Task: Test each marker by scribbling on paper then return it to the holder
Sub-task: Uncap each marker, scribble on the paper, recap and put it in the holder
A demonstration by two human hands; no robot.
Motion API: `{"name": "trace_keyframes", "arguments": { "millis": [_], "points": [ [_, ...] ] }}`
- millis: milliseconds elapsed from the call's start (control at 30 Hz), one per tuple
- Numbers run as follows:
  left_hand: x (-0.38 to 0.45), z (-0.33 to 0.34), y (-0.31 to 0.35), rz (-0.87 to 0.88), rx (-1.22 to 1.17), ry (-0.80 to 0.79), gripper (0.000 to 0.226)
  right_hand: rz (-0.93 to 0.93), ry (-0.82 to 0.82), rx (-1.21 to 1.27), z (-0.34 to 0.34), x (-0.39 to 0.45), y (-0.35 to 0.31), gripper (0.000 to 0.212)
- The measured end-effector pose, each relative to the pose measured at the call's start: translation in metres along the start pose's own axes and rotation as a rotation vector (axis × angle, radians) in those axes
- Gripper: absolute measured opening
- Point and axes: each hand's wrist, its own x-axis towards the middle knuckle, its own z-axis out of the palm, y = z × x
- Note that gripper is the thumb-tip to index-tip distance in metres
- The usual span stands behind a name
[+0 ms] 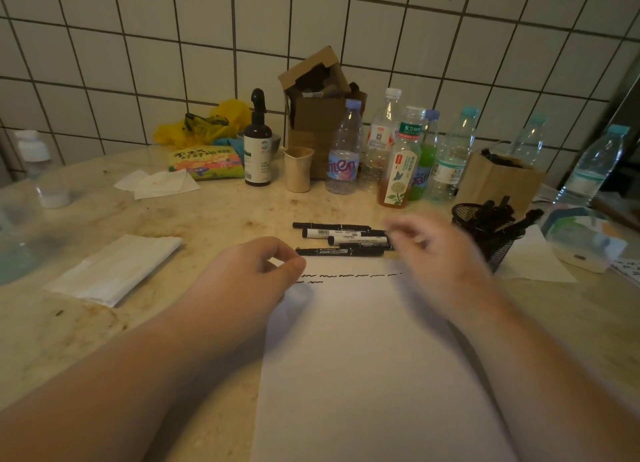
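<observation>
A white sheet of paper (363,357) lies in front of me with two short rows of black scribbles (349,275) near its top edge. Just beyond the sheet, several black markers (341,239) lie side by side on the table. A black mesh holder (500,250) to their right holds several more markers. My left hand (256,271) rests on the paper's top left corner, fingers loosely curled, with nothing visible in it. Blurred by motion, my right hand (433,250) hovers over the right ends of the loose markers, beside the holder, fingers relaxed and empty as far as I can see.
Several plastic bottles (401,156), a brown spray bottle (258,142), a beige cup (298,170) and cardboard boxes (322,108) stand along the tiled wall. A folded tissue (114,271) lies left of the paper. A white container (585,239) sits right of the holder.
</observation>
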Motion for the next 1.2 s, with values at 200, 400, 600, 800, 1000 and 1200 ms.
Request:
{"name": "trace_keyframes", "arguments": {
  "millis": [200,400,600,800,1000,1200],
  "points": [
    [-0.002,-0.002,0.002,-0.007,0.006,0.024,0.019,-0.006,-0.447,-0.355,0.034,0.007,0.006,0.056],
    [-0.002,-0.001,0.004,-0.010,0.015,0.037,0.017,0.032,-0.342,-0.420,0.036,0.010,0.008,0.057],
    [-0.003,-0.001,0.005,-0.016,0.006,0.035,0.018,0.067,-0.243,-0.331,0.032,0.008,0.007,0.033],
    [-0.002,-0.002,0.004,-0.023,0.017,0.044,0.018,0.039,-0.301,-0.317,0.034,0.006,0.000,0.048],
    [-0.002,-0.003,0.005,-0.026,0.023,0.049,0.018,0.045,-0.282,-0.341,0.031,0.006,-0.001,0.021],
    [0.000,-0.003,0.002,-0.026,0.032,0.024,0.019,0.195,-0.231,-0.122,0.020,0.000,-0.010,0.005]
  ]
}}
